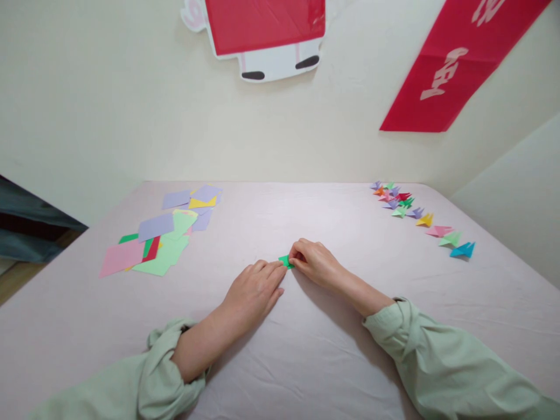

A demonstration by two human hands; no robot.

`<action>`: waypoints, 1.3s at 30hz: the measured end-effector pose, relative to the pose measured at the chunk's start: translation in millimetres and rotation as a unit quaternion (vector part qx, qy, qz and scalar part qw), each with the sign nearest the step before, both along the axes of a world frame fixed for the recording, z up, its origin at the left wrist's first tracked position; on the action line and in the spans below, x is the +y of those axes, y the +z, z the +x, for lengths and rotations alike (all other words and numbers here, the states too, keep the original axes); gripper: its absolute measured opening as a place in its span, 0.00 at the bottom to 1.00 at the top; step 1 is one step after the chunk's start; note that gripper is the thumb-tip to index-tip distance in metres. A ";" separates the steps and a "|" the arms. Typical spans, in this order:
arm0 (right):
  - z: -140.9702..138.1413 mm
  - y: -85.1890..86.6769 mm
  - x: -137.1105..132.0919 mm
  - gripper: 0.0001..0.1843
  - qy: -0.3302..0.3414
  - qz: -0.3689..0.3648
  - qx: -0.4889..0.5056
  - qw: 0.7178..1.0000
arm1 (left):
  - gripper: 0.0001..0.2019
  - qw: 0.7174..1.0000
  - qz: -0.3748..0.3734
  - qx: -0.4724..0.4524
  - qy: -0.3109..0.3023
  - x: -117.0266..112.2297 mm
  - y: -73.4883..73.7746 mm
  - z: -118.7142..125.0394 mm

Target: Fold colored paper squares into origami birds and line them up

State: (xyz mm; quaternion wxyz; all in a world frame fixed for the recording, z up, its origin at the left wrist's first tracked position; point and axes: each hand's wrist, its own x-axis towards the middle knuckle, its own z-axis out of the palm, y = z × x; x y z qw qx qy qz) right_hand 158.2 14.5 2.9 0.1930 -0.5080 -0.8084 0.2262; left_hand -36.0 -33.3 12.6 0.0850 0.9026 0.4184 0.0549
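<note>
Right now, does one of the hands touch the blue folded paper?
No, the left hand and right hand are both at the green paper.

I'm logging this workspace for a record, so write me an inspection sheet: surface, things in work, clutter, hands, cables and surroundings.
Surface: pale table covering, lightly creased in front.
Thing in work: small green paper, partly covered by fingers; fold details too small to tell.
Clutter: loose coloured sheets overlapping at left; folded paper pieces in a rough line at right.
Left hand: palm down, fingertips at the green paper.
Right hand: fingers drawn together at the paper's right side; grip unclear.
Cables: nothing seen.
Surroundings: pale wall behind, bearing a red banner and a red-and-white decoration.
</note>
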 end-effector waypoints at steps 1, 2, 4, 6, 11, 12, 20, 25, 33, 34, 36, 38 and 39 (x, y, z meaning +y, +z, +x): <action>-0.9 0.9 -0.2 0.05 -0.003 -0.002 -0.003 1.000 | 0.16 1.000 0.002 0.001 0.001 -0.3 0.0 0.4; -1.8 1.5 -0.4 0.05 -0.005 -0.004 -0.006 1.000 | 0.17 1.000 0.005 0.003 0.003 -0.6 0.0 0.9; -2.9 1.8 -0.8 0.05 -0.009 -0.005 -0.011 1.000 | 0.18 1.000 0.009 0.012 0.007 -1.3 0.3 1.8; -3.4 0.6 -0.9 0.04 -0.014 -0.005 -0.013 1.000 | 0.19 0.999 0.010 0.030 0.011 -1.9 0.7 2.9; -3.9 -2.6 -1.0 0.03 -0.027 0.000 -0.019 0.999 | 0.20 0.998 0.014 0.057 0.017 -3.6 0.3 5.4; -4.2 -2.5 -1.2 0.03 -0.029 0.003 -0.020 0.999 | 0.20 0.998 0.016 0.056 0.018 -4.0 0.1 5.8; -6.7 -0.2 -4.4 0.03 -0.053 0.019 -0.044 0.997 | 0.15 0.998 0.021 0.049 0.019 -9.1 3.3 6.7; -6.8 2.1 -4.3 0.03 -0.057 0.013 -0.040 0.997 | 0.10 0.997 0.016 0.069 0.021 -14.4 6.4 7.0; -7.5 1.2 -5.1 0.02 -0.055 0.014 -0.029 0.998 | 0.25 0.998 0.028 0.045 0.031 -12.5 -4.3 7.2; -7.2 0.5 -4.8 0.02 -0.055 0.014 -0.028 0.998 | 0.25 0.998 0.029 0.044 0.032 -11.8 -5.7 7.3; -5.5 -0.5 -3.7 0.02 -0.053 0.010 -0.022 0.998 | 0.24 0.998 0.031 0.047 0.034 -11.0 -6.8 7.8; -2.0 -0.7 -2.2 0.03 -0.038 -0.001 -0.006 0.999 | 0.23 0.998 0.031 0.048 0.036 -11.2 -6.0 8.6; 0.3 -0.7 -1.5 0.03 -0.023 -0.008 0.005 1.000 | 0.23 0.998 0.031 0.045 0.036 -11.4 -5.3 8.9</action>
